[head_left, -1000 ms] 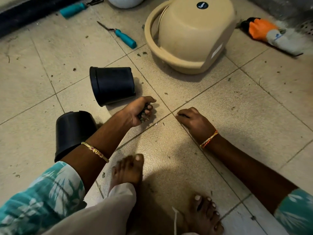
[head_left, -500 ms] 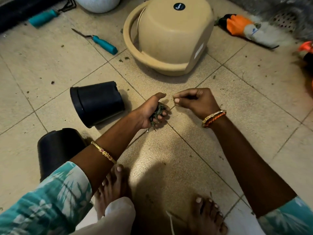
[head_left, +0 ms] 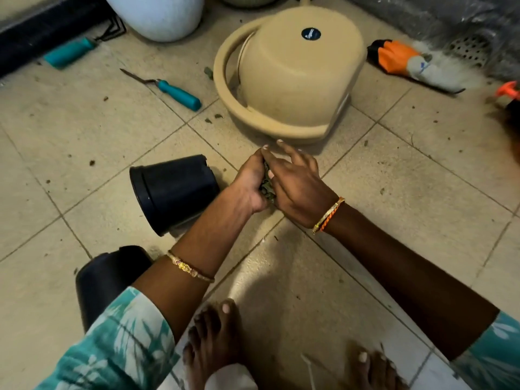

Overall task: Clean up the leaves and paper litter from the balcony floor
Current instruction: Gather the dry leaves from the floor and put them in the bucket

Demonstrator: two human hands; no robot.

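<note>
Warm dim light from twelve o'clock; my shadow falls on floor [head_left: 295, 299] toward six. Wide-angle bending at edges, tile lines curve. Three o'clock edge soft, blurred; centre sharp.

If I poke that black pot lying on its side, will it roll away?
Probably a little. The black plastic pot lies on its round side on smooth floor tiles, so it could roll. Its tapered shape would likely curve it round. It looks empty, so light.

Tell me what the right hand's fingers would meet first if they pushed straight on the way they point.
Probably the rim of the upturned beige tub. The right hand points up-frame at it across bare tile, though depth is unclear.
</note>
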